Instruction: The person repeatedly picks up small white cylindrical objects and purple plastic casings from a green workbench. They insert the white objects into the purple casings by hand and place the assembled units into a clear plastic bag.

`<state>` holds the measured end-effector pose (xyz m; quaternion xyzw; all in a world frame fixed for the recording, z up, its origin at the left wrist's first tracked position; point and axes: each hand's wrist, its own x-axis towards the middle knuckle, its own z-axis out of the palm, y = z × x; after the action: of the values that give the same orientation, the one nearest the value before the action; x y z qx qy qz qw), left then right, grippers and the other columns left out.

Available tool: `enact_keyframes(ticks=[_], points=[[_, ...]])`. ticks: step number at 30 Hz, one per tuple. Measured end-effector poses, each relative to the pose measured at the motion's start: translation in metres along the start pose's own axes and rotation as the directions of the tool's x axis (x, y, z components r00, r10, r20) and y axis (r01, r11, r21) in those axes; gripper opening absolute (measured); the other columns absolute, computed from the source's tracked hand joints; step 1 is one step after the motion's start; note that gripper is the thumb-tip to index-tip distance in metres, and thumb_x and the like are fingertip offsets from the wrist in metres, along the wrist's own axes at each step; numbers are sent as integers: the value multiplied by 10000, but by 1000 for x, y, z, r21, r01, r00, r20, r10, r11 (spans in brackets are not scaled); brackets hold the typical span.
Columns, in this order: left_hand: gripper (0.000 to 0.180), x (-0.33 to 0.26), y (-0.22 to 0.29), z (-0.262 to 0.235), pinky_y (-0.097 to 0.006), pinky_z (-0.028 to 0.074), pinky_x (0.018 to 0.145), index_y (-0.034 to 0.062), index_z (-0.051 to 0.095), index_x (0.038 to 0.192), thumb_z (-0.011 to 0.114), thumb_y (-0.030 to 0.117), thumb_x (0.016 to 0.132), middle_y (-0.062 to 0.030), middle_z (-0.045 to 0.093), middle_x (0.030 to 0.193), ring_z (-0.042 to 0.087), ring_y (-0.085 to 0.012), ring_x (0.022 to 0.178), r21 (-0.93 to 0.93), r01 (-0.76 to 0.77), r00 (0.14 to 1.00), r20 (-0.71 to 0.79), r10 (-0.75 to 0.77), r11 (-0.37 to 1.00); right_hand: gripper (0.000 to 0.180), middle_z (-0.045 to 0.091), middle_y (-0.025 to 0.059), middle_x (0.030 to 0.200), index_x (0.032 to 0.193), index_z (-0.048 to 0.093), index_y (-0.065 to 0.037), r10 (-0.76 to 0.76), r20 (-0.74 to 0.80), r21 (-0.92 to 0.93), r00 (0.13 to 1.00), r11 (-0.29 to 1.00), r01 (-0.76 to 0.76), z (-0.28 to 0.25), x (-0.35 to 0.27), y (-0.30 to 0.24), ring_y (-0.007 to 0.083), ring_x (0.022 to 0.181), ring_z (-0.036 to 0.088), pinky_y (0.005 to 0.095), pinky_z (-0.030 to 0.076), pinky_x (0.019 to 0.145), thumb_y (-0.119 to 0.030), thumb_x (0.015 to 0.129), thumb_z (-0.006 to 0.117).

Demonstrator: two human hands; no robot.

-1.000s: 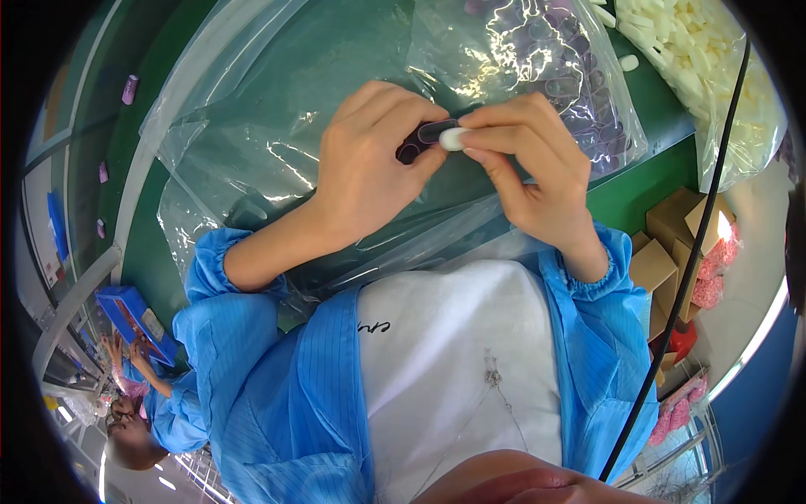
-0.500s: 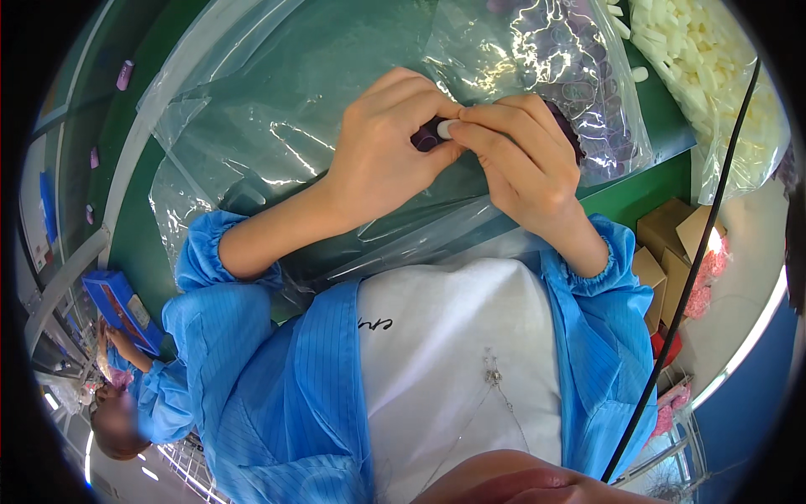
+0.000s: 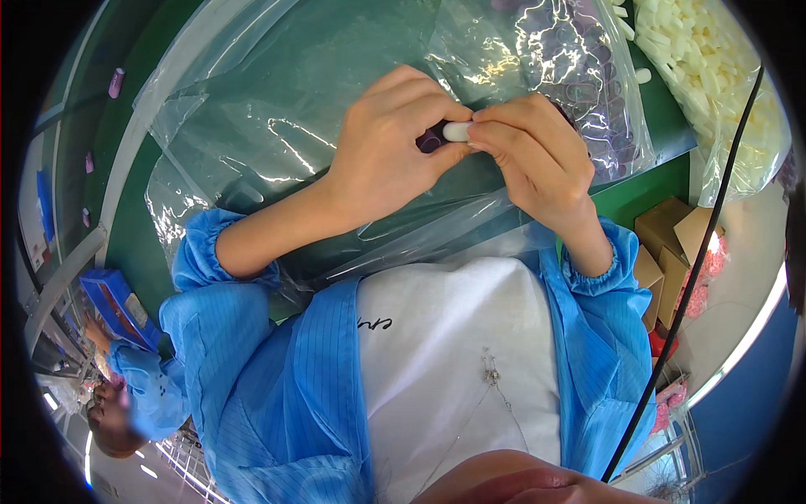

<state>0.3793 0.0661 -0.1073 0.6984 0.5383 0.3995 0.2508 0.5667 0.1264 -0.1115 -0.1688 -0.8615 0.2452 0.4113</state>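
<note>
My left hand [image 3: 395,147] pinches a small dark purple part [image 3: 430,139] between thumb and fingers. My right hand [image 3: 537,155] presses a small white foam plug [image 3: 457,131] against the end of that dark part. Both hands meet above a clear plastic sheet [image 3: 277,126] spread over the green table [image 3: 646,197]. Most of the dark part is hidden by my fingers.
A clear bag of dark purple parts [image 3: 579,76] lies just behind my right hand. A bag of several white foam plugs [image 3: 714,76] sits at the far right. Cardboard boxes [image 3: 672,244] stand right of the table. Another person in a blue coat [image 3: 134,386] works at lower left.
The white plug, hidden half a second ago, shows again at the tip of the dark part. Both hands stay together and have barely shifted.
</note>
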Motion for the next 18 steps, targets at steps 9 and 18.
enact_keyframes(ticks=[9, 18], points=[[259, -2, -3, 4, -361, 521, 718, 67, 731, 881, 833, 73, 643, -51, 679, 834, 625, -262, 846, -14, -12, 1000, -15, 12, 1000, 314, 670, 131, 918, 975, 724, 26, -119, 0, -119, 993, 986, 119, 3, -13, 6, 261, 748, 641, 332, 523, 582, -67, 690, 820], [340, -1, -3, -1, -335, 532, 709, 50, 742, 926, 846, -6, 608, -64, 713, 888, 649, -248, 878, 15, -20, 999, 50, 19, 1000, 316, 668, 136, 952, 1004, 747, -16, -44, 45, -59, 998, 997, 46, 4, -13, 3, 237, 720, 621, 311, 509, 561, -89, 708, 829]])
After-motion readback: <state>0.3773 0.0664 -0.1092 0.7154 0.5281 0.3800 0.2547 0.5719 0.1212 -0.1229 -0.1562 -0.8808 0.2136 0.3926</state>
